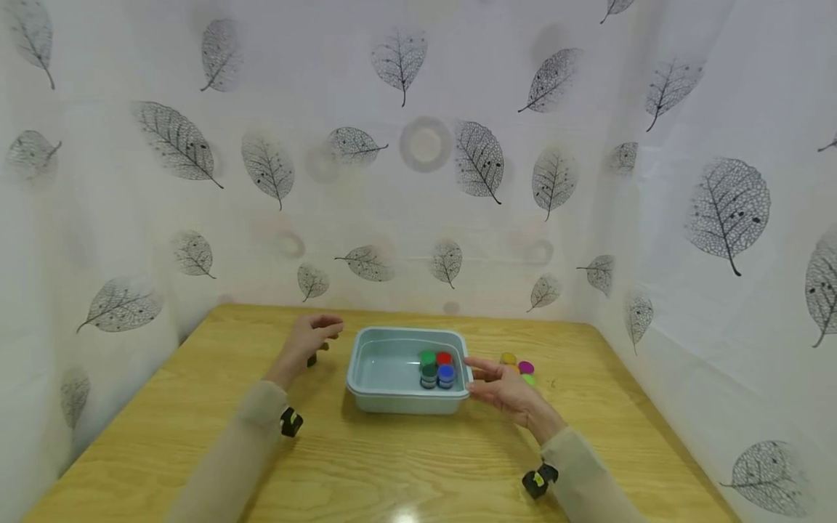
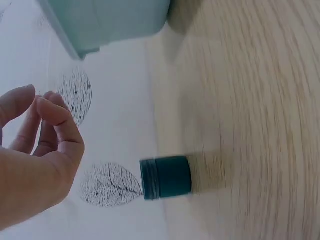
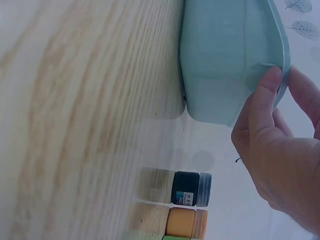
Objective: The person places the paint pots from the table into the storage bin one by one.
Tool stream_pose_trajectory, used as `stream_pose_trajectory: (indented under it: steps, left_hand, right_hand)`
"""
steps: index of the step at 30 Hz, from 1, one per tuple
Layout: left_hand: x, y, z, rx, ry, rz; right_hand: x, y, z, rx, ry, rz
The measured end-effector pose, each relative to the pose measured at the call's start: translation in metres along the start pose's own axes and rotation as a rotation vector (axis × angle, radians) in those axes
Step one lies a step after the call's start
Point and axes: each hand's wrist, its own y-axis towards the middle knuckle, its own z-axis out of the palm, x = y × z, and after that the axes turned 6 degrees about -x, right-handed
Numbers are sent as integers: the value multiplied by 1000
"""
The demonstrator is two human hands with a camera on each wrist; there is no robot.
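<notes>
Right hand [image 1: 508, 394] pinches the pale-blue rectangular plastic tub [image 1: 405, 404] beside it; left hand [image 1: 306, 344], loosely curled, empty, is near a dark-green cylindrical jar [image 2: 172, 177]; one-sided lifting could tip the tub

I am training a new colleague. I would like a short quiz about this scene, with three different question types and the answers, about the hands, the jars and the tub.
1. How many jars stand inside the tub?
2. True or false: the left hand is holding a jar.
3. In the right wrist view, what does the right hand pinch by its edge?
A) the orange jar
B) the tub
C) the leaf-patterned curtain

Key:
1. Four.
2. False; it holds nothing.
3. B.
</notes>
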Motion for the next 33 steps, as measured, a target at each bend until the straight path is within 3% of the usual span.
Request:
stream_pose_trajectory:
  steps: [16, 22, 33]
  left_hand:
    - [35, 9, -42, -9, 18, -7]
    - [39, 7, -48, 63, 2, -86]
    - [53, 13, -53, 158, 69, -212]
  right_hand:
    - [0, 0, -1, 4, 15, -7]
    - [2, 0, 0, 2, 17, -2]
    - [2, -1, 0, 1, 25, 7]
